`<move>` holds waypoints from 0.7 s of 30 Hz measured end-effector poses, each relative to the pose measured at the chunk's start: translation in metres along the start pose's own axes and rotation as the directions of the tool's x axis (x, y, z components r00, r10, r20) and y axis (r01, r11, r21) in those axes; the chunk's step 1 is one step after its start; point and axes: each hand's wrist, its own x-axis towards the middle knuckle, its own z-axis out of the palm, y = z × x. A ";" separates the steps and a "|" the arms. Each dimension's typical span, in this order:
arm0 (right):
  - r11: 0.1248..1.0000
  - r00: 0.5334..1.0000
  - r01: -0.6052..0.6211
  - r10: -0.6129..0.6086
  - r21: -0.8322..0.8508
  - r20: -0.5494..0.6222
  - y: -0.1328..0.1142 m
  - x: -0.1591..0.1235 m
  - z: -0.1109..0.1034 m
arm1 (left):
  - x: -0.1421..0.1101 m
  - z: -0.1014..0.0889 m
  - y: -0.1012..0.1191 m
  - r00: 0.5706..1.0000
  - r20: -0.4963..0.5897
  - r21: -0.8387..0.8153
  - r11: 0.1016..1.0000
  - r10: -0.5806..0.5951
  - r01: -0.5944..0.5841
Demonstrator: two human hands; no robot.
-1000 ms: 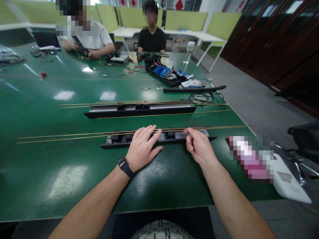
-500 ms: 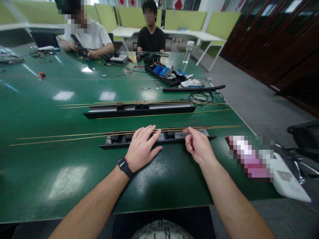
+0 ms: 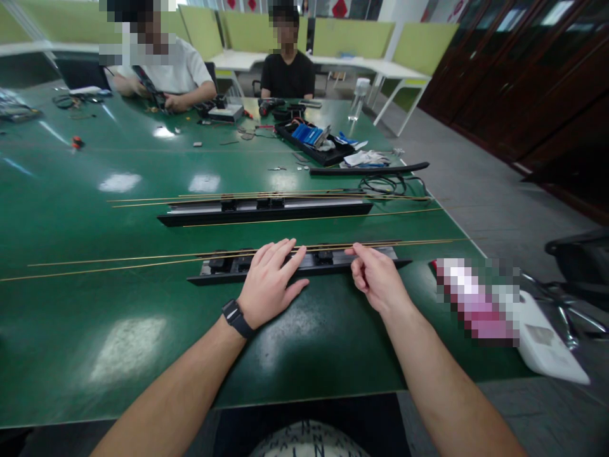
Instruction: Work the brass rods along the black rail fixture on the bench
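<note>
Across the near black channel my left hand lies palm down, fingers stretched out, over several thin golden rods. It wears a black watch. Farther right, my right hand is closed, its index finger and thumb at one golden rod, the other fingers curled. The exact grip is partly hidden. Dark blocks sit inside the channel, and my left hand covers its middle. The rods reach well past both channel ends.
Behind lies a second black channel with more golden rods. Beyond are a black bar, coiled cable, gloves and a black tray. A white object lies at the right edge. Two people sit across the table.
The nearer golden rod has slid left; its left end now reaches the picture's edge. My right hand has shifted slightly left. My left hand stays in place.
</note>
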 end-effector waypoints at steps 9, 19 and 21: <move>1.000 1.000 -0.003 0.003 0.018 -0.021 0.000 0.001 0.000 | -0.001 0.001 -0.001 1.000 0.006 -0.007 1.000 0.000 0.000; 1.000 1.000 -0.003 0.004 0.004 -0.017 -0.001 -0.001 0.001 | 0.000 0.000 0.000 1.000 0.011 -0.002 1.000 -0.003 0.003; 1.000 1.000 0.001 -0.001 -0.026 -0.007 -0.002 -0.002 0.002 | 0.000 0.001 0.000 1.000 0.009 -0.009 1.000 -0.005 0.005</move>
